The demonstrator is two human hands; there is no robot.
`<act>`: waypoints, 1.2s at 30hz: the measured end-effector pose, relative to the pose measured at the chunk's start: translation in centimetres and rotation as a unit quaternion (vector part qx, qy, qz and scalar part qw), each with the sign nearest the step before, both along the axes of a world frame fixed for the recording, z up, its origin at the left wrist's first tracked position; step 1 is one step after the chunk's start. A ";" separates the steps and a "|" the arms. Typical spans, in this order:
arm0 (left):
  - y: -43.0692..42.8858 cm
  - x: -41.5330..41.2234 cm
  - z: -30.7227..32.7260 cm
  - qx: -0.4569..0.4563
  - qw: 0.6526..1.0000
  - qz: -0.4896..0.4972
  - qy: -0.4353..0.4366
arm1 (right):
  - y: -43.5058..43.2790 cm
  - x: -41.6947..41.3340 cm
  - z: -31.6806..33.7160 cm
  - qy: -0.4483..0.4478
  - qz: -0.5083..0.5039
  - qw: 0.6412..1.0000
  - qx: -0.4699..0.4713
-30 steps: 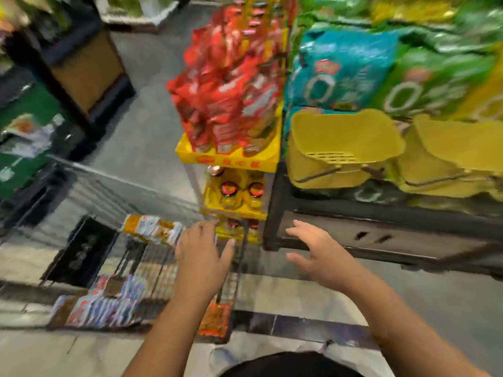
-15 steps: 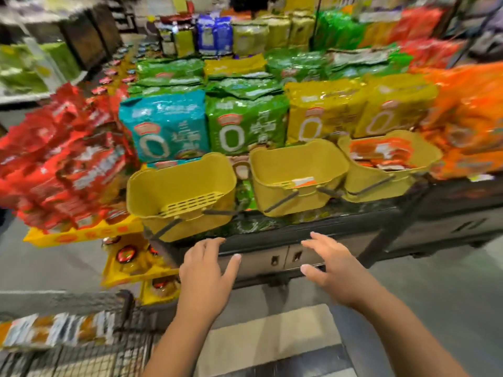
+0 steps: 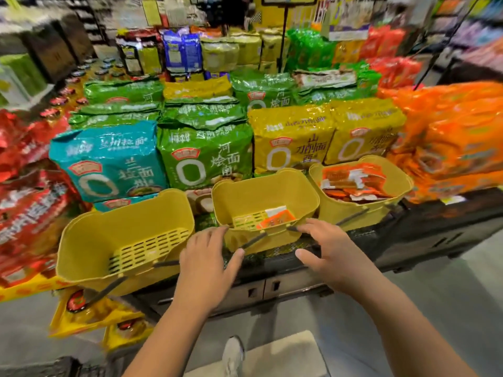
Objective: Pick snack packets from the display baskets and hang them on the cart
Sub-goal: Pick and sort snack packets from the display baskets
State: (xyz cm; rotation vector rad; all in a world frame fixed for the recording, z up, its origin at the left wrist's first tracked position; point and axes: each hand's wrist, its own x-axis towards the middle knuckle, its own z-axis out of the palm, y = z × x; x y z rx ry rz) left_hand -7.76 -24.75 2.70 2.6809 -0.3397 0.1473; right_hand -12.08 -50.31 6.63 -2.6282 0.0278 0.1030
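Note:
Three yellow display baskets hang along the front of a stand. The left basket (image 3: 89, 240) holds nothing. In the middle basket (image 3: 272, 194) lies one orange snack packet (image 3: 277, 218). Several orange packets (image 3: 353, 183) fill the right basket (image 3: 402, 186). My left hand (image 3: 209, 259) is open, fingers straight, its tips just short of the middle basket's front left corner. My right hand (image 3: 326, 251) is open too, its fingertips at the basket's front right rim. Neither hand holds anything. Only a dark wire edge of the cart (image 3: 54, 367) shows at the bottom left.
Big noodle bags in teal (image 3: 109, 161), green (image 3: 204, 156) and yellow (image 3: 291, 140) are stacked behind the baskets. Red packs (image 3: 30, 202) stand at the left, orange packs (image 3: 457, 142) at the right. A dark cabinet base (image 3: 272, 289) sits below. My shoe (image 3: 232, 355) is on the grey floor.
The view swung from the cart to the basket display. Both hands rose and moved forward, from below the stand to the middle basket's front rim.

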 end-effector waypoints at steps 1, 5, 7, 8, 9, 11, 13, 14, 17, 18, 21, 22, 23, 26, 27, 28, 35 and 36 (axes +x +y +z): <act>-0.2 1.3 -0.2 0.001 1.000 -0.004 -0.003 | 0.2 1.0 0.2 -0.003 0.003 1.000 -0.011; -1.3 6.5 -0.8 0.015 1.000 -0.021 -0.006 | 0.1 5.6 1.2 0.015 0.018 0.998 -0.062; -1.5 9.0 -1.0 0.033 0.999 -0.042 0.010 | 0.0 8.5 1.6 0.027 0.017 0.996 -0.083; -1.6 10.1 -1.2 0.046 0.997 -0.054 0.022 | 0.0 10.0 1.7 0.039 0.013 0.995 -0.093; -1.7 11.1 -1.5 0.064 0.995 -0.065 0.034 | 0.0 11.5 1.6 0.052 0.007 0.993 -0.103; -1.7 13.0 -2.3 0.104 0.989 -0.087 0.062 | 0.2 14.7 0.7 0.089 0.000 0.988 -0.125; -1.9 14.1 -2.7 0.139 0.981 -0.107 0.083 | 0.8 17.4 -1.0 0.135 -0.003 0.981 -0.142; -2.1 14.3 -2.9 0.157 0.976 -0.120 0.097 | 1.1 18.5 -1.9 0.169 0.000 0.974 -0.153; -2.2 14.7 -3.2 0.163 0.968 -0.126 0.142 | 2.4 21.6 -4.7 0.291 0.058 0.932 -0.208; -2.1 14.8 -3.2 0.167 0.968 -0.127 0.141 | 2.8 22.3 -5.5 0.323 0.083 0.915 -0.226; -2.0 14.7 -3.1 0.172 0.964 -0.122 0.163 | 2.6 23.7 -8.3 0.355 0.129 0.888 -0.263; -1.9 14.7 -3.1 0.176 0.963 -0.123 0.161 | 2.3 24.0 -9.0 0.352 0.139 0.883 -0.278; -1.9 14.6 -3.1 0.179 0.964 -0.126 0.153 | 2.2 24.3 -9.6 0.349 0.147 0.876 -0.300; -2.0 14.7 -2.8 0.184 0.961 -0.122 0.168 | 2.1 24.9 -10.7 0.318 0.172 0.854 -0.373; -2.1 14.7 -2.7 0.183 0.959 -0.119 0.180 | 2.1 25.0 -10.9 0.305 0.177 0.854 -0.383; -2.2 14.8 -2.6 0.184 0.958 -0.117 0.188 | 1.9 25.1 -11.0 0.294 0.185 0.855 -0.385; -3.0 15.3 -1.0 0.230 0.941 -0.097 0.229 | -0.6 24.1 -4.7 0.223 0.108 0.941 -0.231; -3.4 15.5 -0.6 0.233 0.943 -0.087 0.224 | -1.6 23.7 -3.6 0.180 0.078 0.962 -0.189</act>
